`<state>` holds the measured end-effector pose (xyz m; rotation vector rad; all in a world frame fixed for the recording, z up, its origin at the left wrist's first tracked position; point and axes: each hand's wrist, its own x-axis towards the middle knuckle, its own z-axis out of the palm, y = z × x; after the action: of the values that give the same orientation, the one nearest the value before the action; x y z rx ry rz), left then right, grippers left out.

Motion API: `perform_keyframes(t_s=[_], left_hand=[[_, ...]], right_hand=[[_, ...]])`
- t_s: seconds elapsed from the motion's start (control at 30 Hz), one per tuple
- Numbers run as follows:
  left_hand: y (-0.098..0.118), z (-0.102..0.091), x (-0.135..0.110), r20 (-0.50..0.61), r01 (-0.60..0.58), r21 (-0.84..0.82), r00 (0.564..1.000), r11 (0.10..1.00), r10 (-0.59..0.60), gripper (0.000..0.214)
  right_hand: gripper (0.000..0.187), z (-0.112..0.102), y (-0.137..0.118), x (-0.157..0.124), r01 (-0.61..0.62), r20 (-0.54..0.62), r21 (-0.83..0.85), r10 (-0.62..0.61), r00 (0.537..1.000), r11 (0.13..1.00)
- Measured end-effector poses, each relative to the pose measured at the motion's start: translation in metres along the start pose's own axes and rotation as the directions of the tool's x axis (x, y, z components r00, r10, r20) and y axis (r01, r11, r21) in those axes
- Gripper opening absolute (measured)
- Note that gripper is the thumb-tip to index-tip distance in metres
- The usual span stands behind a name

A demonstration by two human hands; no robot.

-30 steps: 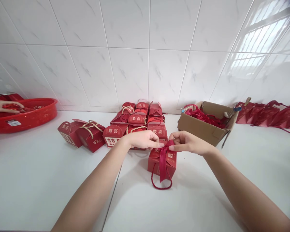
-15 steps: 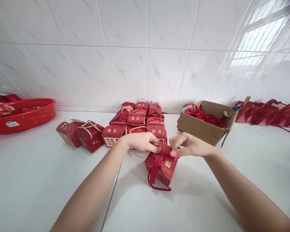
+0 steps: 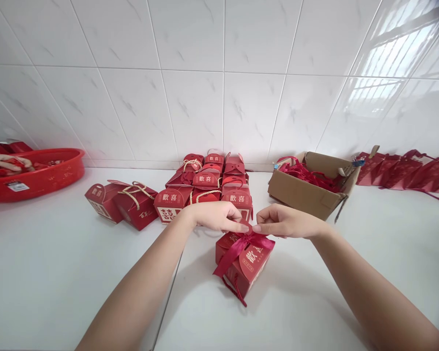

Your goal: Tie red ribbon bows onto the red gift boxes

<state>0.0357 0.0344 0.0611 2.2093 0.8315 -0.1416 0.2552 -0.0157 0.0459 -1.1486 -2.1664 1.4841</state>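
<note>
A red paper gift box (image 3: 247,265) with pale lettering stands turned at an angle on the white counter in front of me. A shiny dark-red ribbon (image 3: 234,253) is tied across its top, its tails spread to the left and right. Below the ribbon, a twisted red cord (image 3: 236,290) hangs down the near side. My left hand (image 3: 223,217) and my right hand (image 3: 283,222) are closed, pinching the box's top flap behind the ribbon from either side. Both thumbs show, almost meeting; most other fingertips are hidden.
Finished-looking red boxes (image 3: 207,180) stand in rows at the wall, with two more boxes (image 3: 120,202) to their left. An open cardboard box (image 3: 300,192) holds red ribbon. Red bags (image 3: 406,170) line the far right. Another person's hand (image 3: 7,163) reaches into a red basin (image 3: 54,178).
Both hands have moved closer together at the box's top. The box has shifted slightly, and the ribbon's tails now spread sideways. The other person's hand at the basin has moved.
</note>
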Motion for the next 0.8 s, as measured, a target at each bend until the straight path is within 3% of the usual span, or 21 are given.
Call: perform_keyframes(t_s=[0.2,0.37,0.67,0.8], left_hand=[[0.005,0.005,0.003,-0.027,0.046,0.016,0.999,0.999,-0.046,0.054],[0.001,0.007,0.007,-0.01,0.008,-0.032,1.0,0.999,-0.008,0.055],[-0.002,0.009,0.01,0.052,-0.066,-0.068,0.996,0.995,0.07,0.054],[-0.002,0.006,0.007,0.012,-0.047,-0.019,0.999,0.999,0.047,0.051]], right_hand=[[0.042,0.001,0.001,0.003,0.007,-0.052,-0.004,-0.007,0.999,1.0],[0.04,-0.003,0.003,0.002,0.009,-0.099,0.006,-0.008,0.995,1.0],[0.048,-0.004,0.009,0.006,-0.028,-0.049,-0.099,0.023,0.999,0.995],[0.051,0.005,0.01,0.01,-0.059,-0.162,-0.15,0.034,0.986,0.987]])
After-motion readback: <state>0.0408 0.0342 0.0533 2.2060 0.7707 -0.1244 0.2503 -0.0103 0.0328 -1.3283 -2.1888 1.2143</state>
